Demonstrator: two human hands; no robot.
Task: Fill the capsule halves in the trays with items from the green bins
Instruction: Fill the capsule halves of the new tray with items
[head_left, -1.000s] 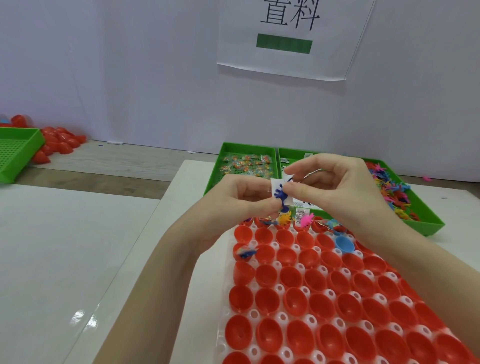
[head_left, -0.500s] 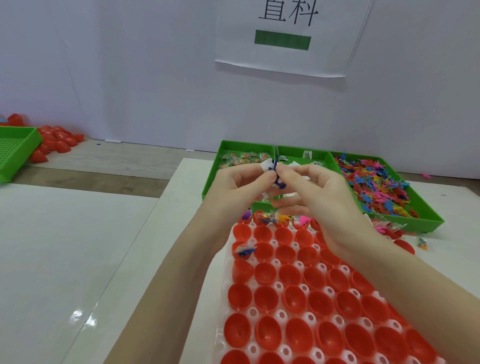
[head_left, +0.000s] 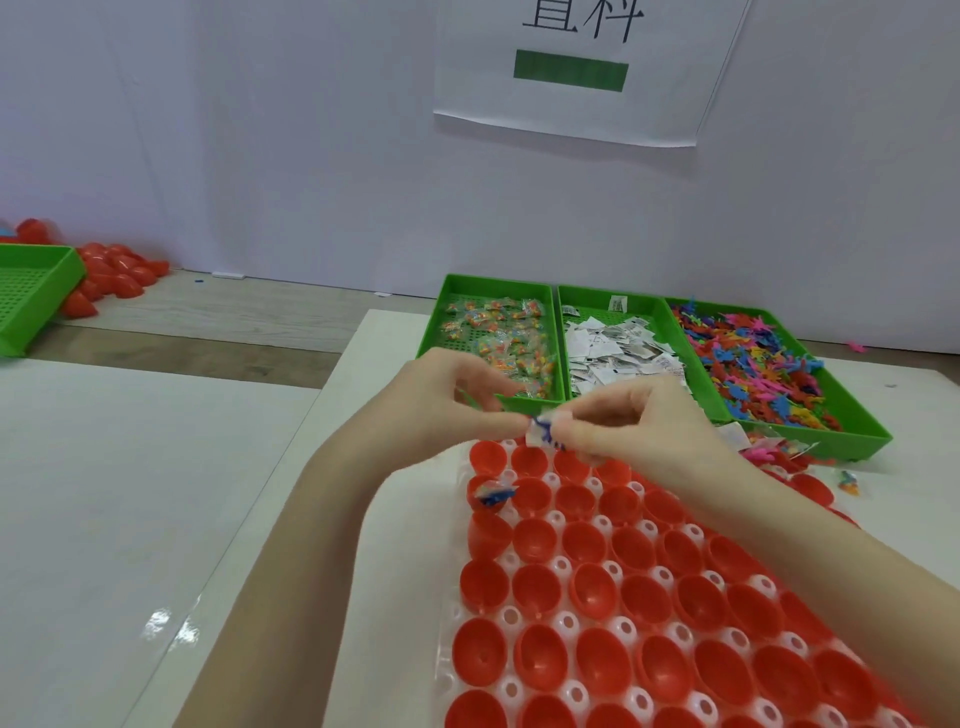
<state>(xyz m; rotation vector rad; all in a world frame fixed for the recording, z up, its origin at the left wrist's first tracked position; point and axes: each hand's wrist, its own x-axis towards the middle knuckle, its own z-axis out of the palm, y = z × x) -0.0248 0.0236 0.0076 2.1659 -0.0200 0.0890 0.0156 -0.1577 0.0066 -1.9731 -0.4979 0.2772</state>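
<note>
Both hands meet just above the far edge of the white plastic tray (head_left: 511, 616) of red capsule halves; left hand (head_left: 447, 400) and right hand (head_left: 639, 426) pinch between their fingertips a small white paper slip with a blue toy figure (head_left: 543, 434), blurred, so which finger grips which piece cannot be told; the bundle hangs over the tray's far row, apart from the cups

Red capsule halves (head_left: 535, 657) fill the tray; one half near its far left corner holds a blue-and-white item (head_left: 493, 493), detail unclear; the tray's near and right edges are cut off by the frame and the right forearm

Beyond the tray, three green plastic bins side by side: left bin of clear-wrapped candy packets (head_left: 498, 332); middle bin of folded white paper slips (head_left: 618, 348), near part hidden by the right hand; right bin of small coloured plastic figures (head_left: 753, 364)

Far left of the tray, another green bin (head_left: 31, 291), cut off, beside a pile of loose red capsule halves (head_left: 114, 270); white paper sign (head_left: 571, 73) on the wall, top cut off
</note>
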